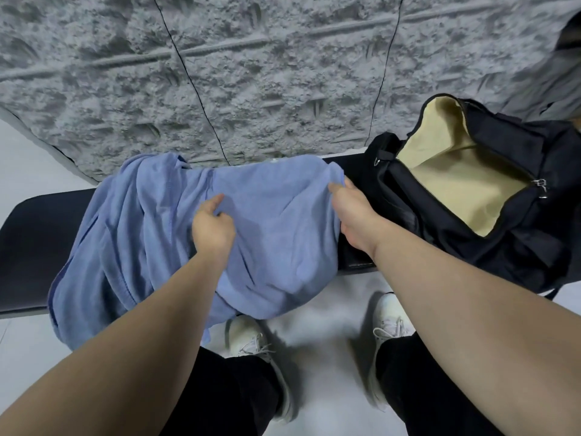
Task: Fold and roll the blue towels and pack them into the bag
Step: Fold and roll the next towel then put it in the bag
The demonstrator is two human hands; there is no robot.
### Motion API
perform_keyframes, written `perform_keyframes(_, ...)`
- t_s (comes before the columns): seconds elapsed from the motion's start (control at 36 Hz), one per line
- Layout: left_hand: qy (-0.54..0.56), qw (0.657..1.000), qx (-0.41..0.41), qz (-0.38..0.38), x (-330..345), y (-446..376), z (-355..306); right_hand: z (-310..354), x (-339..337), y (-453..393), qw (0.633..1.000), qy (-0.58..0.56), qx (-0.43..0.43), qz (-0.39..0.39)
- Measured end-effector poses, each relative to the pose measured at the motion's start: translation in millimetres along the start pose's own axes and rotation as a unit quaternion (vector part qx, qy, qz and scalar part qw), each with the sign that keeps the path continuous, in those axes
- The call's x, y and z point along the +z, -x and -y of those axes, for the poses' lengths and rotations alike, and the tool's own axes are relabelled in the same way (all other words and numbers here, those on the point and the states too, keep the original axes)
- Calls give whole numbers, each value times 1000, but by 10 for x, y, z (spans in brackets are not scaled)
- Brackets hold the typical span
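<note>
Crumpled blue towels (273, 247) lie heaped on a black bench (34, 237), with part of the cloth hanging over the bench's front edge. My left hand (212, 226) pinches a fold near the middle of the top towel. My right hand (352, 212) grips that towel's right edge. A black bag (515, 247) with a beige lining stands unzipped at the right end of the bench, just right of my right hand. Nothing shows inside the bag.
A rough grey textured wall (251, 73) rises right behind the bench. Pale floor (327, 309) lies in front of it, where my two white shoes (251, 341) stand. A person's grey sleeve (550, 77) shows at the top right above the bag.
</note>
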State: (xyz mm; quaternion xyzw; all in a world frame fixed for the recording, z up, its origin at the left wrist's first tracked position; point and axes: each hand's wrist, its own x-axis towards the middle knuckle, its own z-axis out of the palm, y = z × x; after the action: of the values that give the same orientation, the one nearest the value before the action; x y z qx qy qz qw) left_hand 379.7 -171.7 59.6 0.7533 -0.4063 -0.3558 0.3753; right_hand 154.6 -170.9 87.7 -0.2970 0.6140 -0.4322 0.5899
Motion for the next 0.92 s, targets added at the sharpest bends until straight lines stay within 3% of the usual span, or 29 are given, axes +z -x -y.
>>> perform_keyframes(0.25, -43, 995, 91, 22, 243, -256, -295, 108, 45, -306, 996, 32, -6, -83)
perform_keyframes(0.44, -42, 995, 87, 26, 159, -262, -220, 75, 11, -246, 996, 64, 55, -40)
perform_keyframes(0.58, -32, 999, 11, 6, 2, -123, -170, 37, -61, -70, 984, 134, 101, 53)
perform_keyframes(0.67, 18, 997, -58, 42, -121, -13, -197, 11, -111, 124, 950, 248, 117, 153)
perform_keyframes(0.72, -4, 993, -91, 72, -213, 50, -196, 6, -128, 246, 924, 299, 128, 199)
perform_keyframes(0.83, -57, 964, -177, 189, -427, 178, -126, 25, -195, 446, 889, 377, 131, 223)
perform_keyframes(0.92, -55, 959, -167, 224, -486, 288, -83, -6, -248, 501, 900, 369, 119, 200)
